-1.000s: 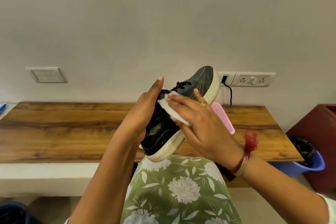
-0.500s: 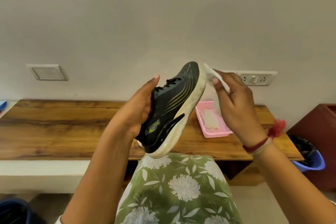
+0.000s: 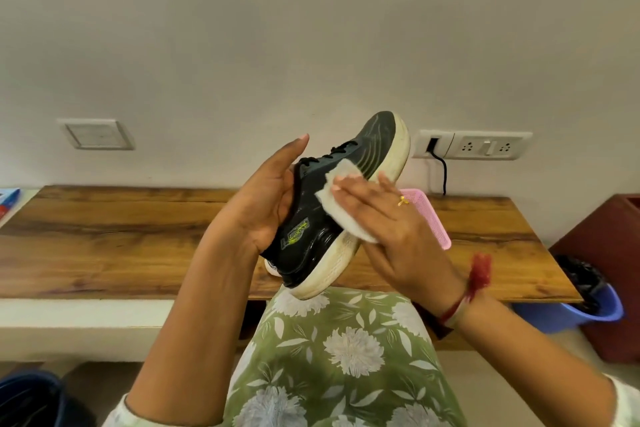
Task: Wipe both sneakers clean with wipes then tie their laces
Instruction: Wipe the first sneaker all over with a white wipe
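Note:
A black sneaker (image 3: 313, 236) with a cream sole and black laces is held up in the air above my lap, toe pointing up and to the right. My left hand (image 3: 266, 204) grips it from the left around the heel and collar, thumb raised. My right hand (image 3: 388, 222) lies flat against the sneaker's side, straight fingers pressing a white wipe (image 3: 341, 199) onto the upper near the laces. The second sneaker is not in view.
A wooden table (image 3: 121, 236) runs along the wall behind the sneaker. A pink basket (image 3: 433, 218) sits on it, partly hidden by my right hand. A blue bucket (image 3: 581, 308) and a dark red bin (image 3: 609, 274) stand at the right. A cable (image 3: 443, 170) hangs from a wall socket.
My right hand was at the toe with the wipe half a second ago; it has come back down and now presses the wipe on the sneaker's side. The left hand keeps hold.

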Tool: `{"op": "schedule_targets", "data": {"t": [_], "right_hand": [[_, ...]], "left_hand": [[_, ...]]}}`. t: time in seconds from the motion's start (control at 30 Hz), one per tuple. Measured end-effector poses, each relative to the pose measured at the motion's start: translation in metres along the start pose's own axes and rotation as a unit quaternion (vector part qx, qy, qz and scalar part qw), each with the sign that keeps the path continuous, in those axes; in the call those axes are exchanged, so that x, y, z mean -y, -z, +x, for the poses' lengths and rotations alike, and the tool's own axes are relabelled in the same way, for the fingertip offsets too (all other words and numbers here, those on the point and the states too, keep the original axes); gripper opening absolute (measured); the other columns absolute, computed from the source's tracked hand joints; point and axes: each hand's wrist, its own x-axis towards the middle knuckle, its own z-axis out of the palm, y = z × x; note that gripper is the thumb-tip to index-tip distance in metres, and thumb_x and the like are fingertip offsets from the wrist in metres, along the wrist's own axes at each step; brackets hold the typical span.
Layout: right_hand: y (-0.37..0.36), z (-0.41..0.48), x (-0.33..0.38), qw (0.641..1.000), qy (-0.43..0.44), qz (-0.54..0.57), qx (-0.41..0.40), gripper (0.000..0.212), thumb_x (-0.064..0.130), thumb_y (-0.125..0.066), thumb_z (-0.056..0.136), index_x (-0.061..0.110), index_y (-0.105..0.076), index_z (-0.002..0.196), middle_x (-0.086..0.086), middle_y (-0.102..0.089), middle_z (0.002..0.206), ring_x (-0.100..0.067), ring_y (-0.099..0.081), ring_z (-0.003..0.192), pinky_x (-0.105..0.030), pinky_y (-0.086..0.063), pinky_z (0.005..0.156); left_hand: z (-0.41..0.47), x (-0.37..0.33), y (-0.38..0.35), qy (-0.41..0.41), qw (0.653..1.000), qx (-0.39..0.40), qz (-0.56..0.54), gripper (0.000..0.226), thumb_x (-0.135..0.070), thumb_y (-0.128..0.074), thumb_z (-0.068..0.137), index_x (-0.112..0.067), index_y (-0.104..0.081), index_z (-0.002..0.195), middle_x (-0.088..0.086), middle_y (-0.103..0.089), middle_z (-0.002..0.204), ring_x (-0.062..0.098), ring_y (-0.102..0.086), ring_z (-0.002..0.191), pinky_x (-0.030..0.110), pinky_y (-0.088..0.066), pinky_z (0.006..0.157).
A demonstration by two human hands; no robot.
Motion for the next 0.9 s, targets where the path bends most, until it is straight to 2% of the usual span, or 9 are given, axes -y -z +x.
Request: {"op": "schedule_targets", "data": {"t": [0.1, 0.23, 0.33, 0.5, 0.63, 0.73, 0.8, 0.87, 0.9], "right_hand": [[-0.008, 0.0, 0.012, 0.993, 0.102, -0.043, 0.034, 0.051, 0.002, -0.053, 0.086, 0.002, -0.045, 0.135, -0.015, -0.048, 0.14, -0.026, -0.039, 0.135, -0.041, -0.025, 0.116], [0.001, 0.011, 0.006, 0.999, 0.037, -0.034, 0.003, 0.045, 0.01, -0.045, 0.091, -0.001, -0.049, 0.134, -0.016, -0.047, 0.141, -0.026, -0.039, 0.135, -0.044, -0.026, 0.115], [-0.001, 0.006, 0.009, 0.992, 0.111, -0.047, 0.039, 0.045, 0.008, -0.051, 0.088, -0.001, -0.05, 0.132, -0.016, -0.05, 0.138, -0.027, -0.041, 0.133, -0.042, -0.027, 0.114], [0.0, 0.01, 0.006, 0.996, 0.067, -0.047, 0.025, 0.043, 0.012, -0.047, 0.091, 0.0, -0.051, 0.132, -0.016, -0.051, 0.137, -0.027, -0.044, 0.131, -0.041, -0.024, 0.116], [0.001, 0.008, 0.005, 0.991, 0.112, -0.051, 0.053, 0.042, 0.009, -0.049, 0.09, 0.002, -0.052, 0.131, -0.014, -0.052, 0.137, -0.024, -0.043, 0.132, -0.038, -0.023, 0.117], [0.003, 0.015, 0.005, 0.998, 0.049, -0.024, 0.022, 0.043, 0.011, -0.044, 0.092, 0.0, -0.051, 0.133, -0.016, -0.05, 0.138, -0.026, -0.043, 0.132, -0.041, -0.024, 0.116], [-0.004, 0.009, 0.011, 0.992, 0.104, -0.022, 0.062, 0.043, 0.009, -0.047, 0.09, 0.001, -0.051, 0.132, -0.014, -0.051, 0.137, -0.024, -0.042, 0.133, -0.039, -0.023, 0.116], [0.0, 0.0, 0.017, 0.988, 0.093, 0.099, 0.07, 0.041, 0.011, -0.048, 0.091, 0.007, -0.053, 0.131, -0.003, -0.055, 0.135, -0.014, -0.047, 0.129, -0.032, -0.032, 0.112], [0.008, 0.001, 0.02, 0.978, 0.013, 0.204, 0.03, 0.037, 0.016, -0.048, 0.093, 0.014, -0.055, 0.129, 0.009, -0.059, 0.128, -0.004, -0.054, 0.117, -0.024, -0.042, 0.102]], "left_hand": [[0.0, -0.002, -0.004, 0.014, 0.999, 0.033, -0.004, 0.062, -0.059, -0.048, 0.084, -0.006, -0.065, 0.109, 0.007, -0.071, 0.086, 0.02, -0.067, 0.08, 0.031, -0.049, 0.079], [0.001, -0.003, -0.007, -0.009, 1.0, 0.011, 0.006, 0.073, -0.06, -0.051, 0.079, 0.0, -0.064, 0.118, 0.014, -0.073, 0.1, 0.022, -0.069, 0.09, 0.031, -0.05, 0.088], [0.002, -0.002, -0.004, 0.008, 1.0, 0.018, 0.011, 0.077, -0.065, -0.053, 0.08, -0.001, -0.059, 0.122, 0.013, -0.073, 0.095, 0.02, -0.067, 0.082, 0.033, -0.048, 0.082], [0.002, 0.0, -0.005, -0.004, 0.999, 0.014, 0.03, 0.077, -0.065, -0.05, 0.081, -0.001, -0.06, 0.124, 0.018, -0.071, 0.102, 0.022, -0.069, 0.091, 0.033, -0.05, 0.092], [0.001, 0.0, -0.004, 0.01, 1.0, 0.012, 0.02, 0.083, -0.067, -0.058, 0.077, -0.001, -0.057, 0.126, 0.015, -0.069, 0.108, 0.022, -0.068, 0.087, 0.031, -0.052, 0.082], [0.001, -0.002, -0.006, -0.005, 1.0, 0.011, 0.019, 0.066, -0.061, -0.05, 0.085, -0.002, -0.065, 0.11, 0.012, -0.072, 0.094, 0.024, -0.068, 0.089, 0.031, -0.053, 0.082], [0.0, -0.002, -0.006, 0.014, 0.999, 0.035, 0.002, 0.063, -0.061, -0.048, 0.084, -0.004, -0.065, 0.103, 0.009, -0.069, 0.086, 0.022, -0.065, 0.08, 0.029, -0.052, 0.077], [-0.001, -0.002, -0.005, 0.024, 0.998, 0.061, -0.019, 0.065, -0.062, -0.045, 0.085, -0.004, -0.065, 0.107, 0.01, -0.069, 0.087, 0.021, -0.065, 0.076, 0.027, -0.054, 0.072], [-0.001, -0.002, -0.004, 0.019, 0.998, 0.059, -0.013, 0.064, -0.061, -0.042, 0.088, -0.004, -0.066, 0.104, 0.009, -0.07, 0.085, 0.02, -0.067, 0.073, 0.026, -0.055, 0.07]]}}
